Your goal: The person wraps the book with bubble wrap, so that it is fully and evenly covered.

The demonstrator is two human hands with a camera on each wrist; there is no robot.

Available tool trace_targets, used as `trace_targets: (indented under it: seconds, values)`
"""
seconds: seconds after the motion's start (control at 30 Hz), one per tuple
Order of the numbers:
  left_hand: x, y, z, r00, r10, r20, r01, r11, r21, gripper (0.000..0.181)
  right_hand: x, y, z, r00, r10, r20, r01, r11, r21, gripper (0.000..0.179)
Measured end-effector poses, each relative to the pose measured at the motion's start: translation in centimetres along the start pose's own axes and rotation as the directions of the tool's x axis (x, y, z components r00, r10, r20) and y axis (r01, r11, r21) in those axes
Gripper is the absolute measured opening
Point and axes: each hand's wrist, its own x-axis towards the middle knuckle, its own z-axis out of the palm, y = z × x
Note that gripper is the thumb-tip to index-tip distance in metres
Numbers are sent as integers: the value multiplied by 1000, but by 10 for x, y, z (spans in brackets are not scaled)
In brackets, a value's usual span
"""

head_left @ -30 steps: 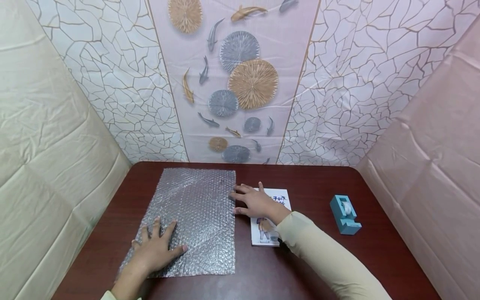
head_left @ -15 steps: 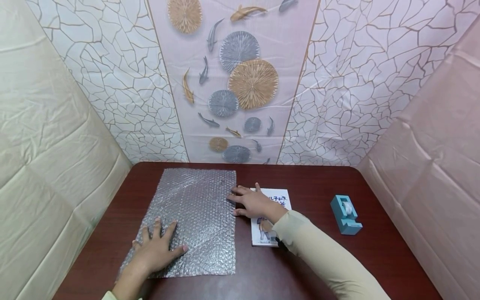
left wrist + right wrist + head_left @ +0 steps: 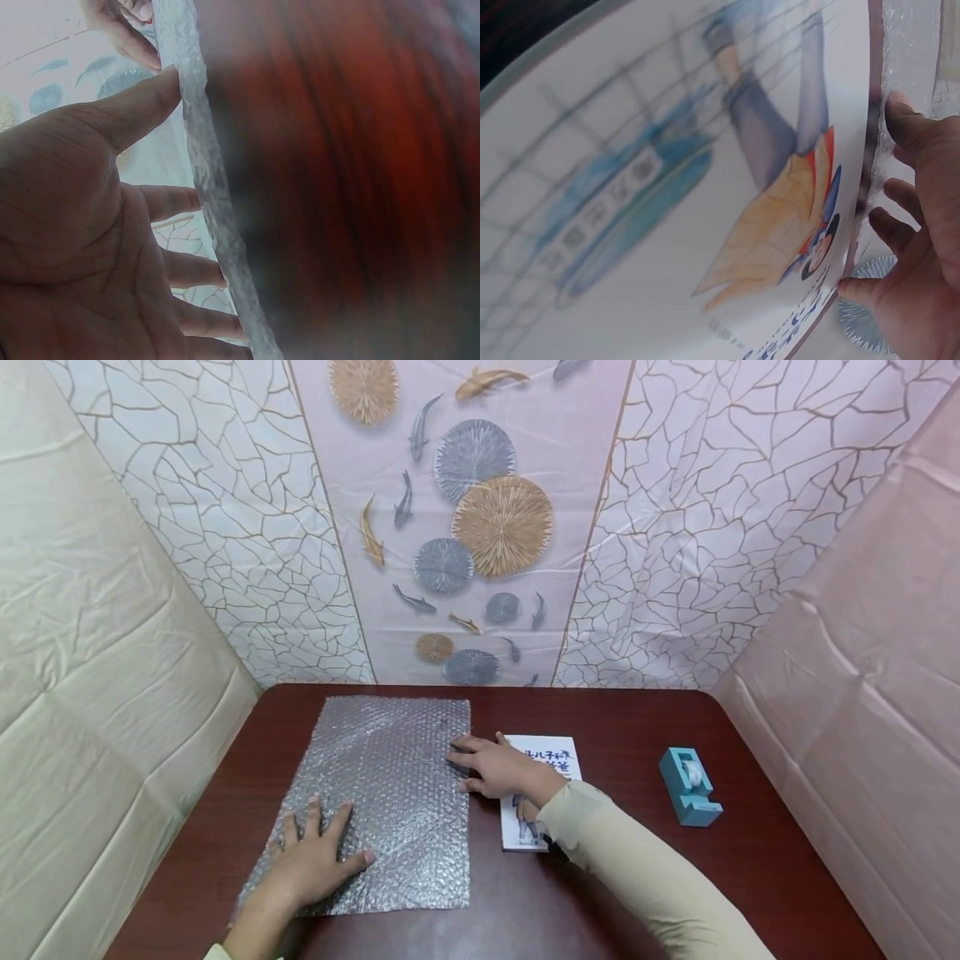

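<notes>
A sheet of bubble wrap lies flat on the left half of the dark red table. Spread on its lower left part is my left hand; in the left wrist view its straight fingertips touch the wrap. My right hand reaches over the white book, with fingertips on the wrap's right edge. The right wrist view shows the book's illustrated cover close up and the right hand's fingers extended by the wrap. The forearm and hand cover part of the book.
A blue tape dispenser with a clear roll stands on the right side of the table. Fabric walls rise at both sides, and a patterned cloth hangs behind the table's far edge.
My right hand has slid slightly left and down along the wrap's edge, uncovering more of the book's title. The left hand stays in place.
</notes>
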Motion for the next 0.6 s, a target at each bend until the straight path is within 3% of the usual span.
trace_targets:
  seconds: [0.6]
  values:
    - [2, -1, 2, 1000, 2, -6, -2, 1000, 28, 104, 4, -1, 2, 1000, 18, 12, -17, 998, -65, 66]
